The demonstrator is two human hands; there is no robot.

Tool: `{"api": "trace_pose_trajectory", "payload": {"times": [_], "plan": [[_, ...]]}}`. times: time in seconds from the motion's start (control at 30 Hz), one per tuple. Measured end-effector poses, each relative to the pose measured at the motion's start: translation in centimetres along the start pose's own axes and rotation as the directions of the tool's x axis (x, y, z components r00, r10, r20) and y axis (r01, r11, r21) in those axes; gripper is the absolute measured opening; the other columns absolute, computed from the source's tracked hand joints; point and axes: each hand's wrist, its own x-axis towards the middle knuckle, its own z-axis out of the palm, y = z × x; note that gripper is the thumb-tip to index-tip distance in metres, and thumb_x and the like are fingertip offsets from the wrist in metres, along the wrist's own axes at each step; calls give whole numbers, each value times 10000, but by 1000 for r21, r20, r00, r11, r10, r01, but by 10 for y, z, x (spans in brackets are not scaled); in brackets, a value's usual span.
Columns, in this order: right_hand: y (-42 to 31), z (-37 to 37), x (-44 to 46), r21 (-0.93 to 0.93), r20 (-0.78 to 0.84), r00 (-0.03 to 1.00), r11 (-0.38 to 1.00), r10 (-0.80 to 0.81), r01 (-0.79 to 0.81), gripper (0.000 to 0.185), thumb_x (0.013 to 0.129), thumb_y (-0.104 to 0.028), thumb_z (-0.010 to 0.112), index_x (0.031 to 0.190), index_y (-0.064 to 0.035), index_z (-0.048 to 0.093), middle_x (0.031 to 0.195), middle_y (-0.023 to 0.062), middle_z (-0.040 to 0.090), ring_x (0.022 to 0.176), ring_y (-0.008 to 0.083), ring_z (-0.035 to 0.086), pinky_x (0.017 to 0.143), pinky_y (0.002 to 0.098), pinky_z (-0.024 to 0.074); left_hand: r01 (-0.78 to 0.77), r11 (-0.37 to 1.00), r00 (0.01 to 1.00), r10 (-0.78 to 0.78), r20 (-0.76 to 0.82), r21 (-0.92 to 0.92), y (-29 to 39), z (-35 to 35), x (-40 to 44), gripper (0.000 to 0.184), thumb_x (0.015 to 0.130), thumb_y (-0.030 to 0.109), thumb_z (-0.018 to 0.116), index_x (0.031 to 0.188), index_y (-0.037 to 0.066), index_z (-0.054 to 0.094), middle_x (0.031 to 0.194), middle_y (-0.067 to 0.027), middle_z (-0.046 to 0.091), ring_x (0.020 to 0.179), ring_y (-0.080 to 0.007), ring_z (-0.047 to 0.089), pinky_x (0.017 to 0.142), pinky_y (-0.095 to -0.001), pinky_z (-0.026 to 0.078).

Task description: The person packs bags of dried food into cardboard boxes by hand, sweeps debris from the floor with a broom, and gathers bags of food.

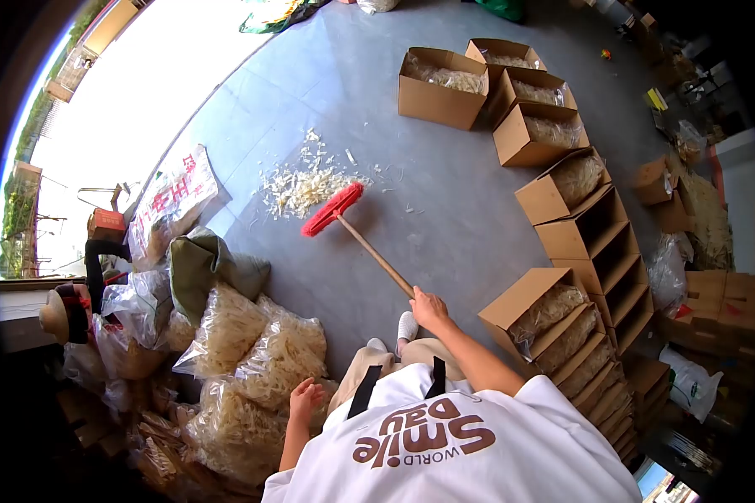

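Note:
My right hand [429, 308] is closed round the end of the wooden handle of a broom [378, 255]. The broom's red bristle head [333, 210] rests on the grey floor, against the lower right edge of a scattered pile of pale flakes and strips [304, 185]. Loose bits lie around the pile. My left hand [307, 397] hangs free at my side with fingers loosely bent and apart, holding nothing. It is nearest to the clear plastic bags [281, 344] filled with pale strips.
Open cardboard boxes [441, 101] with plastic-lined contents stand in a curve on the right; some boxes [600, 222] there show dark insides. At left are a green sack [214, 268], a white printed sack [176, 201] and a straw hat [54, 316]. Bright daylight enters upper left.

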Motion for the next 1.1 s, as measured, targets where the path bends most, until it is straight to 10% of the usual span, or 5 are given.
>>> {"api": "trace_pose_trajectory", "payload": {"times": [0.53, 1.1], "plan": [[219, -52, -115, -65, 17, 977, 975, 213, -212, 386, 725, -237, 494, 1033, -10, 450, 804, 229, 528, 742, 383, 505, 663, 394, 409, 121, 975, 977, -150, -151, -186, -38, -5, 14, 305, 786, 111, 439, 1076, 21, 409, 905, -144, 529, 704, -226, 553, 606, -309, 466], [-21, -110, 199, -346, 257, 949, 899, -185, 269, 237, 725, -198, 493, 899, -48, 436, 736, 204, 535, 722, 364, 508, 622, 428, 409, -226, 896, 968, 163, -190, -383, 170, 27, 69, 289, 800, 110, 414, 1078, 32, 416, 905, -104, 535, 730, -165, 548, 610, -247, 447]]}}
